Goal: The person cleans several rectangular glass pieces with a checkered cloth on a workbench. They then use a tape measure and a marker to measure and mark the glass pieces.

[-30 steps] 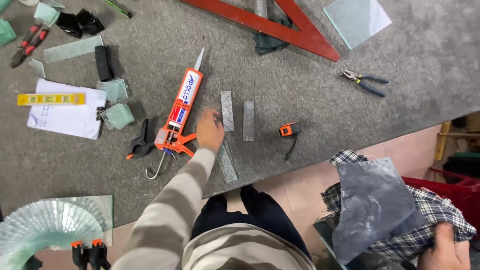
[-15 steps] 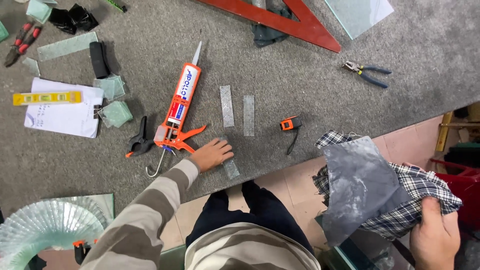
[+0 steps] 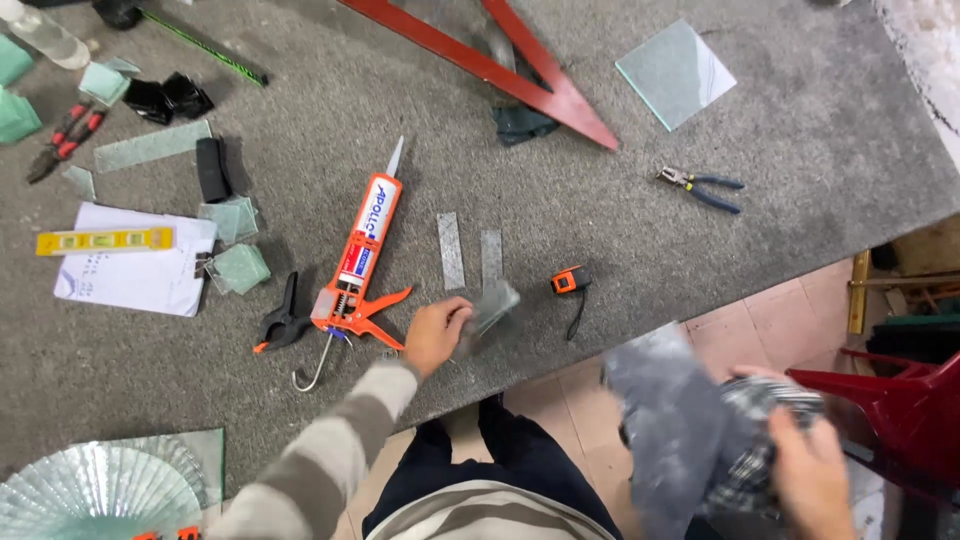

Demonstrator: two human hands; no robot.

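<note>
Worktop (image 3: 700, 260): grey, felt-like cover; fills far + left of view. Bare floor tiles near right.
Red frame (image 3: 500, 70): triangular, far centre, lying flat.
Fanned glass (image 3: 90, 490): ribbed stack, near left corner.
Grey sheet (image 3: 670, 430): near right, off the worktop over the floor, blurred; material can't tell. Lies against the checked cloth (image 3: 760, 440).
R hand (image 3: 810, 470): closed round the cloth bundle w/ the sheet; blurred, so exact finger hold can't tell.
Square pane (image 3: 675, 72): clear glass, far right, well apart from both hands.
Sealant gun (image 3: 360, 250): orange, centre left, nozzle pointing far; handle just left of L hand, not touched.
Paper (image 3: 130, 275): white, left, w/ yellow level (image 3: 105, 240) on its far edge.
L hand (image 3: 435, 335): striped sleeve; fingers pinched on a glass strip (image 3: 492, 305) at the near edge of the worktop, strip tilted, right end raised.
Spare strips (image 3: 450, 250): two more, flat, side by side just beyond the held one.
Pliers (image 3: 700, 187): blue grips, right of centre.
Tape measure (image 3: 568, 281): small, orange, just right of the held strip.
Step in hand (judged): strip being lifted off the worktop by L hand while R hand has cloth + sheet.
What it calls for (judged): firm pinch on the strip's edges, keep it clear of gun handle + tape measure.
</note>
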